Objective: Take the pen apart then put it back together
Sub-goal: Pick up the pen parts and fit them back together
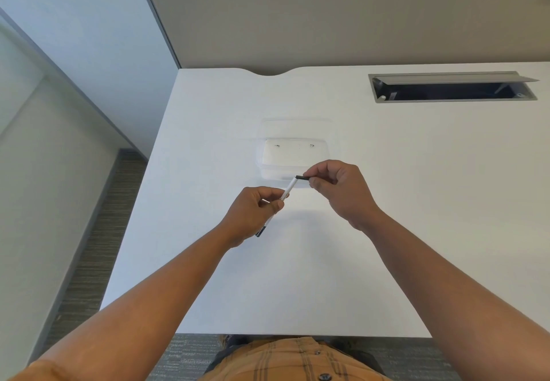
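A slim white pen barrel (289,190) with a dark lower tip is held above the white desk, slanting from lower left to upper right. My left hand (253,216) grips its middle. My right hand (339,190) pinches a short black piece (302,177) that sits at the barrel's upper end, touching it at an angle. Whether this piece is seated in the barrel or just against it, I cannot tell. The barrel's dark lower end (261,231) pokes out below my left hand.
A clear plastic tray (293,157) lies on the desk (327,261) just beyond my hands. An open grey cable hatch (452,87) sits at the far right. A beige partition stands behind the desk; the desk's left edge drops to carpet.
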The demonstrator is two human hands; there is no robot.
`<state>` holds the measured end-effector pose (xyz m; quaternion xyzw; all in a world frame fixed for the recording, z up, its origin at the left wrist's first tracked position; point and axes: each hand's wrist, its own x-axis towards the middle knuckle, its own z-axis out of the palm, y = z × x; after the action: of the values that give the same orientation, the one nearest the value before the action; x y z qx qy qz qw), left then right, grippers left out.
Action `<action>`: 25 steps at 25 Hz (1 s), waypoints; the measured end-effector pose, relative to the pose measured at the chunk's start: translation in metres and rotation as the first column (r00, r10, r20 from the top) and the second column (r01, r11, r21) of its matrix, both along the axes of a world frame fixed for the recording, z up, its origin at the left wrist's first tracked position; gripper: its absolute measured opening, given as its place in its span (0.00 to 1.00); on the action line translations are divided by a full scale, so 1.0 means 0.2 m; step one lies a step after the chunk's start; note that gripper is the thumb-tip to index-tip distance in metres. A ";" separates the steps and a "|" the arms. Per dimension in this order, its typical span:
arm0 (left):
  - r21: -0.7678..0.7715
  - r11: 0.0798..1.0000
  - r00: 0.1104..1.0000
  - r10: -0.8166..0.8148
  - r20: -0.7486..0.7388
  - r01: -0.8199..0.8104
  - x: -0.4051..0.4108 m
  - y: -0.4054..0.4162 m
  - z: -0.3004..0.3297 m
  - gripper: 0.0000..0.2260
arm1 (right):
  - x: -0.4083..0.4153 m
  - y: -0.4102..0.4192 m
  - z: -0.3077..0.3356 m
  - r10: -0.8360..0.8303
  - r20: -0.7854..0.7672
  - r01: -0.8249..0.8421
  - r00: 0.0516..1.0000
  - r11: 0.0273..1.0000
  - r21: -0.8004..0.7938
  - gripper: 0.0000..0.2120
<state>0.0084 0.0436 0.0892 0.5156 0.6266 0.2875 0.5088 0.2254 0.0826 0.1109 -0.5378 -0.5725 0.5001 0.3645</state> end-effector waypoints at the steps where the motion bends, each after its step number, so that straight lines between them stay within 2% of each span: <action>1: -0.008 1.000 1.000 -0.005 -0.005 0.005 0.00 0.00 0.00 0.07 | 0.01 0.00 0.00 0.010 0.045 -0.011 0.999 1.000 0.017 0.08; 3: -0.018 1.000 0.999 -0.021 -0.033 0.020 -0.01 -0.01 0.00 0.07 | 0.02 0.01 0.00 0.048 0.171 -0.061 0.984 0.996 0.070 0.08; 6: -0.005 0.998 0.987 -0.061 -0.146 0.061 -0.01 -0.01 0.01 0.07 | 0.04 0.03 0.03 0.142 0.386 -0.208 0.912 0.969 0.135 0.10; 9: 0.019 0.993 0.964 -0.109 -0.242 0.117 0.01 -0.01 0.01 0.07 | 0.04 0.04 0.04 0.246 0.475 -0.327 0.845 0.940 0.096 0.11; 12: 0.032 0.984 0.936 -0.159 -0.314 0.178 0.03 -0.01 0.01 0.08 | 0.03 0.03 0.02 0.310 0.461 -0.362 0.832 0.932 0.028 0.12; 16: 0.033 0.983 0.934 -0.160 -0.318 0.180 0.02 0.00 0.02 0.09 | 0.04 0.00 -0.01 0.276 0.357 -0.290 0.892 0.957 -0.015 0.10; 21: 0.039 0.980 0.935 -0.177 -0.307 0.198 0.01 0.01 0.03 0.08 | 0.04 -0.03 -0.03 0.206 0.249 -0.214 0.946 0.977 0.004 0.13; 25: 0.062 0.970 0.927 -0.205 -0.314 0.235 0.01 0.02 0.05 0.10 | 0.04 -0.03 -0.06 0.150 0.257 -0.168 0.955 0.984 0.050 0.08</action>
<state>0.0110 0.0480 0.0985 0.6450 0.6209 0.1760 0.4091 0.2330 0.0765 0.0979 -0.5358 -0.6733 0.4344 0.2663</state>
